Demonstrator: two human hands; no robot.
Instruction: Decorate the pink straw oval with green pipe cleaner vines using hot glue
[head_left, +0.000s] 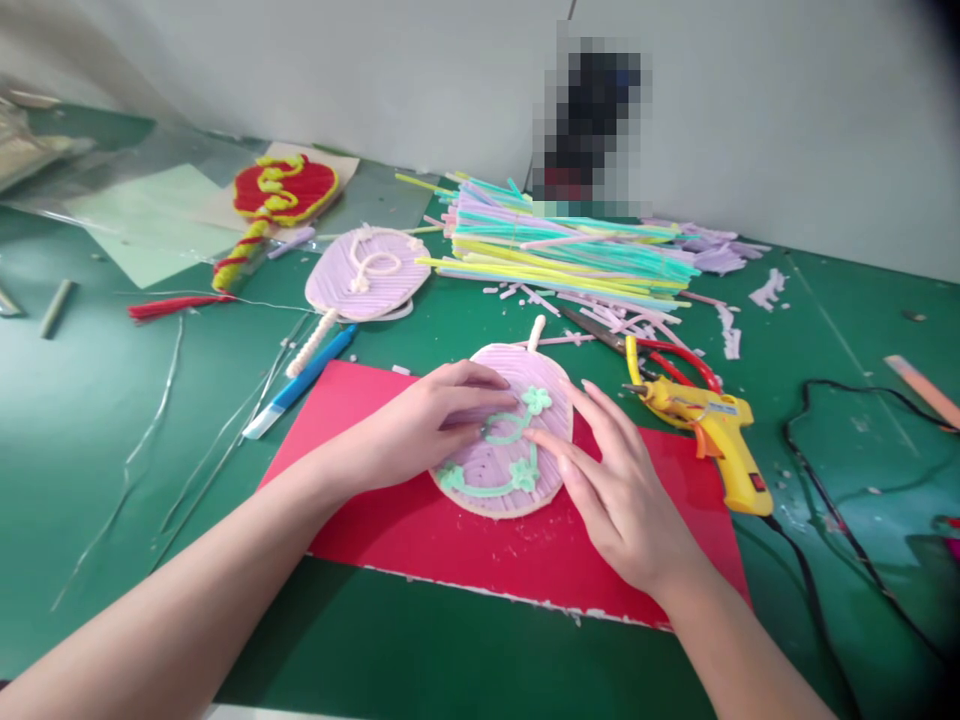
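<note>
A lilac oval fan made of straws, trimmed with mint-green flowers and a curling vine, lies on a red sheet. My left hand rests flat on the fan's left half, fingers stretched toward the vine. My right hand lies on the fan's right edge, fingers spread, the index tip touching the green vine near the middle. Neither hand holds anything.
A yellow glue gun lies right of the fan, its black cord trailing off. Red-handled scissors and a pile of coloured straws sit behind. A second lilac fan, a red fan and a blue knife lie at left.
</note>
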